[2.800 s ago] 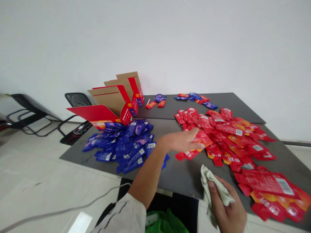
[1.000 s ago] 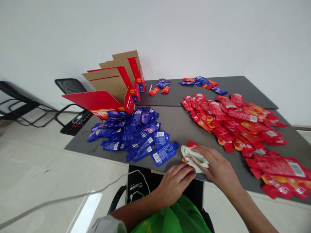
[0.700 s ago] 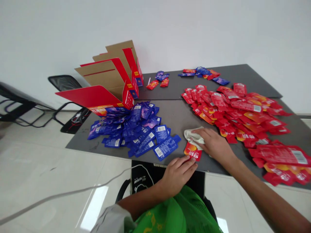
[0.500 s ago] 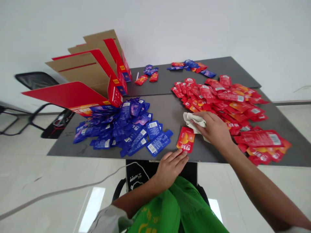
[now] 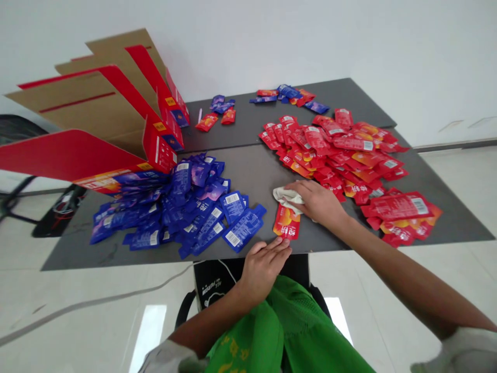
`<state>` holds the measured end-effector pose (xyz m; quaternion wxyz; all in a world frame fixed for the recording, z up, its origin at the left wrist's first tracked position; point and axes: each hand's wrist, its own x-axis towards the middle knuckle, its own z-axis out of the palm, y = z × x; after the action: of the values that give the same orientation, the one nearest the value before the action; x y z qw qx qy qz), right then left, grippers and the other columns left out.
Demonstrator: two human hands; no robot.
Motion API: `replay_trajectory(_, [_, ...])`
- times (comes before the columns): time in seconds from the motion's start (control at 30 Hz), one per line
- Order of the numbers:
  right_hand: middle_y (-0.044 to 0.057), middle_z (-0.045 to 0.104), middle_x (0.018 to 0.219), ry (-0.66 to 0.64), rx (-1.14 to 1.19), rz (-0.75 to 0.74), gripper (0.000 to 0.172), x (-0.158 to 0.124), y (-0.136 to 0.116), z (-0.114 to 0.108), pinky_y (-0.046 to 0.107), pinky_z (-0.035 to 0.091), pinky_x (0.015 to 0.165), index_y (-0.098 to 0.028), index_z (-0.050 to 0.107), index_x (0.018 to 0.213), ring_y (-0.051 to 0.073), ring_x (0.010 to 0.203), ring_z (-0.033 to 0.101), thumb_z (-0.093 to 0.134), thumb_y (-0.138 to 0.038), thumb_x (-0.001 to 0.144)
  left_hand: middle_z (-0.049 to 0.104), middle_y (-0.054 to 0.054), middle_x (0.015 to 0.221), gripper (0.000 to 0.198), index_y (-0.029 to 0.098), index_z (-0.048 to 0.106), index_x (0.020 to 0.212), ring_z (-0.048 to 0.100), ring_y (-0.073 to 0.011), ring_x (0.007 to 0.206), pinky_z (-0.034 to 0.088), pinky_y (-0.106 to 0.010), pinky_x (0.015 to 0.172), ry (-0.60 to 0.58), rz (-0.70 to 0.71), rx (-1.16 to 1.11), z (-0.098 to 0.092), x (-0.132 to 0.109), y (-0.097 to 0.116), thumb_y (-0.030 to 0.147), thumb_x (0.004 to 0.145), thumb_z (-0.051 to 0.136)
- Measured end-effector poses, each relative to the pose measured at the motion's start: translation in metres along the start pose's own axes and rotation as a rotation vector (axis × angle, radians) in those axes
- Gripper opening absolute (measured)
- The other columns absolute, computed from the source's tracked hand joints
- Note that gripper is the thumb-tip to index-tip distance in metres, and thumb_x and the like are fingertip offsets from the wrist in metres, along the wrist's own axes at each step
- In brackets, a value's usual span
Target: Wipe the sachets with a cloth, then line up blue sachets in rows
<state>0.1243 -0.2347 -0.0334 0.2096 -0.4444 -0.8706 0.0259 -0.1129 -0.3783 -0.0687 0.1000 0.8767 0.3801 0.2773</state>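
A red pouch (image 5: 286,225) with an orange picture lies flat near the table's front edge. The fingertips of my left hand (image 5: 264,264) rest on its lower end, fingers stretched out. My right hand (image 5: 319,202) grips a crumpled whitish cloth (image 5: 285,195), which lies over the pouch's upper end and hides it. Just left of this pouch is a blue pouch (image 5: 244,229) with its printed back up, at the edge of a heap of blue pouches (image 5: 194,202). Beyond my right hand spreads a heap of red pouches (image 5: 334,150).
Open red cartons (image 5: 87,145) stand at the left of the grey table (image 5: 248,166). A smaller red stack (image 5: 402,210) lies at the right. Several mixed pouches (image 5: 289,93) and a thin pale stick (image 5: 200,115) lie at the back. A cable (image 5: 116,295) runs below.
My right hand has brought the cloth left onto the upper part of the red pouch. My left hand stays at the lower end. The whole view has shifted a little.
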Motion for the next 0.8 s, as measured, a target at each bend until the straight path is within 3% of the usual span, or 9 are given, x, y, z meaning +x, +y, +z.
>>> replay_trajectory(0.1, [0.012,0.076,0.125,0.117,-0.044,0.069,0.034,0.010,0.002,-0.012,0.043,0.059,0.094,-0.019,0.068,0.133,0.031,0.110,0.072,0.063,-0.039,0.105,0.075,-0.005,0.137,0.028,0.019,0.071,0.128,0.069,-0.0199,0.133,0.052,-0.037,0.096,-0.015,-0.024,-0.013,0.001,-0.001,0.000,0.021,0.115,0.046])
replay_trajectory(0.2, [0.012,0.074,0.132,0.219,0.022,0.071,0.038,-0.008,-0.019,-0.024,0.042,0.057,0.101,-0.021,0.064,0.139,0.029,0.117,0.071,0.063,-0.040,0.106,0.075,-0.004,0.138,0.027,0.019,0.071,0.128,0.068,-0.0199,0.134,0.051,-0.037,0.096,-0.010,-0.037,-0.026,0.002,-0.002,0.001,0.020,0.114,0.047])
replay_trajectory(0.33, [0.010,0.073,0.137,0.019,0.122,-0.121,0.041,-0.047,-0.053,-0.023,0.040,0.058,0.101,-0.024,0.062,0.144,0.028,0.121,0.070,0.064,-0.031,0.103,0.077,-0.002,0.133,0.024,0.019,0.071,0.127,0.071,-0.0201,0.129,0.050,-0.037,0.097,-0.018,-0.059,-0.034,0.001,-0.001,0.003,0.018,0.112,0.051])
replay_trajectory(0.4, [0.010,0.074,0.136,-0.055,0.139,-0.166,0.039,-0.056,-0.058,-0.014,0.040,0.060,0.098,-0.025,0.065,0.141,0.028,0.121,0.071,0.064,-0.028,0.102,0.080,-0.002,0.128,0.024,0.020,0.071,0.126,0.073,-0.0200,0.124,0.051,-0.037,0.095,-0.021,-0.066,-0.035,0.000,0.000,0.003,0.018,0.112,0.052])
replay_trajectory(0.47, [0.011,0.075,0.134,-0.054,0.138,-0.144,0.037,-0.053,-0.051,-0.005,0.040,0.061,0.096,-0.023,0.066,0.139,0.028,0.120,0.071,0.066,-0.030,0.102,0.079,-0.003,0.131,0.025,0.020,0.071,0.126,0.072,-0.0200,0.127,0.051,-0.037,0.096,-0.024,-0.063,-0.037,0.000,0.000,0.003,0.018,0.113,0.050])
replay_trajectory(0.6, [0.012,0.074,0.133,0.003,0.068,-0.002,0.039,-0.017,-0.016,0.005,0.043,0.059,0.097,-0.022,0.066,0.138,0.029,0.116,0.071,0.067,-0.038,0.102,0.074,-0.004,0.139,0.026,0.020,0.071,0.127,0.068,-0.0201,0.134,0.051,-0.038,0.098,-0.027,-0.048,-0.032,0.002,-0.002,0.002,0.018,0.113,0.049])
replay_trajectory(0.7, [0.013,0.076,0.128,0.072,0.000,0.096,0.036,0.004,0.000,-0.001,0.042,0.059,0.094,-0.021,0.069,0.134,0.030,0.112,0.072,0.064,-0.041,0.104,0.076,-0.003,0.136,0.020,0.019,0.070,0.123,0.070,-0.0210,0.131,0.050,-0.038,0.096,-0.012,-0.043,-0.023,-0.001,0.001,0.004,0.018,0.111,0.054])
replay_trajectory(0.8, [0.012,0.077,0.127,0.235,0.022,0.198,0.038,-0.001,-0.006,-0.015,0.041,0.059,0.094,-0.022,0.068,0.135,0.029,0.112,0.073,0.063,-0.045,0.105,0.080,-0.003,0.125,0.014,0.020,0.069,0.119,0.074,-0.0215,0.121,0.049,-0.039,0.094,0.006,-0.078,-0.042,-0.009,0.012,0.008,0.025,0.110,0.061])
